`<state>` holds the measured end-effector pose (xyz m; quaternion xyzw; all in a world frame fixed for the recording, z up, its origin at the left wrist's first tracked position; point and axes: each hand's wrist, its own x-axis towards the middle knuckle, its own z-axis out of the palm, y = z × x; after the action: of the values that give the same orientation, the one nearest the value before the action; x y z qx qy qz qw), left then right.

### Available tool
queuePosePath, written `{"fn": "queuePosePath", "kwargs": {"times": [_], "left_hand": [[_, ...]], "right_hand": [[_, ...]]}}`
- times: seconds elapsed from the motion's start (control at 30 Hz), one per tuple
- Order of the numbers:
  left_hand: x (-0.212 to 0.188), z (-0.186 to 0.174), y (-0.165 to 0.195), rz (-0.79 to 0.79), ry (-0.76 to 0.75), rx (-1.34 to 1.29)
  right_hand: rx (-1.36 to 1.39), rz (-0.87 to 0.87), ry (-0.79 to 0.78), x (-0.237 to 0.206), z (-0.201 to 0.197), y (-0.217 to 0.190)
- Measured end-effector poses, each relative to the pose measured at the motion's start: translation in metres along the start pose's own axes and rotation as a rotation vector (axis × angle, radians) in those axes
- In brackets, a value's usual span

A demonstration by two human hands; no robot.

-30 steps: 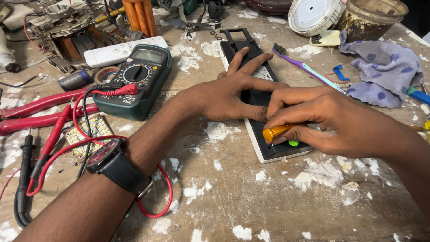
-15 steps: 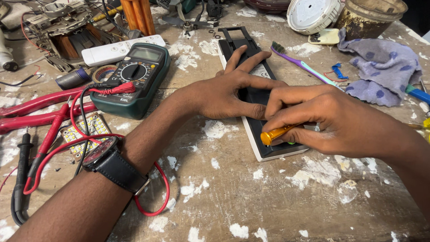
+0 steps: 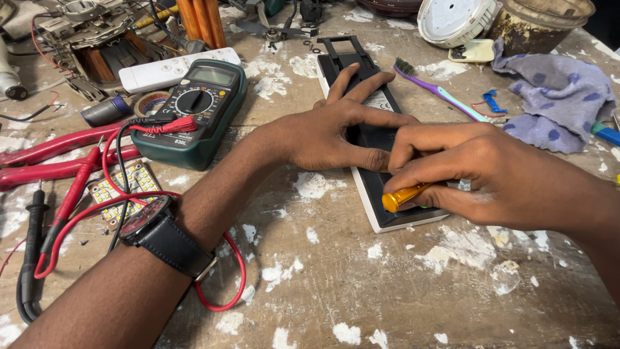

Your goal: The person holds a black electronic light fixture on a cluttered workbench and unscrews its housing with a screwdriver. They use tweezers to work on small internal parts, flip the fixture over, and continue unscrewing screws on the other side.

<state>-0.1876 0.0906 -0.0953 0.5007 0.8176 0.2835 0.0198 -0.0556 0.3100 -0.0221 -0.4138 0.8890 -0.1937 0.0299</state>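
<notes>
My left hand (image 3: 336,132) lies flat with fingers spread on the black, white-edged remote casing (image 3: 378,161), pinning it to the table (image 3: 361,284). My right hand (image 3: 491,174) is closed around an orange-handled screwdriver (image 3: 402,197), its tip hidden under my fingers at the casing's near end. The casing lies lengthwise, its far end toward the purple toothbrush (image 3: 439,90) just right of it. Left of the casing sit the green multimeter (image 3: 197,110) with red leads (image 3: 97,194), and beyond that a white remote (image 3: 174,68). Judgement: work on the casing is under way; whether any fastener is out, I cannot tell.
</notes>
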Motion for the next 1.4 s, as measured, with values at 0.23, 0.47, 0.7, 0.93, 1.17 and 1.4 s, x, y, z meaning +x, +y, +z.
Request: {"fn": "queuePosePath", "kwargs": {"times": [0.23, 0.47, 0.7, 0.93, 1.17, 1.4], "left_hand": [[-0.001, 0.0, 0.0, 0.004, 0.006, -0.003], [-0.002, -0.004, 0.004, 0.009, -0.019, 0.001], [-0.009, -0.012, 0.02, -0.02, -0.026, -0.008], [-0.009, -0.012, 0.021, -0.018, -0.018, -0.018], [-0.009, -0.012, 0.018, -0.023, -0.027, 0.003], [-0.008, -0.012, 0.014, -0.011, -0.023, -0.019]], "right_hand": [[0.027, 0.003, 0.008, 0.0, 0.001, 0.0], [0.121, -0.018, 0.096, 0.003, 0.002, -0.007], [0.544, -0.194, 0.4, -0.006, -0.012, -0.013], [1.004, -0.283, 0.373, 0.006, -0.006, -0.01], [0.962, -0.104, 0.509, 0.009, 0.004, -0.026], [0.672, -0.056, 0.511, 0.009, 0.008, -0.025]]}}
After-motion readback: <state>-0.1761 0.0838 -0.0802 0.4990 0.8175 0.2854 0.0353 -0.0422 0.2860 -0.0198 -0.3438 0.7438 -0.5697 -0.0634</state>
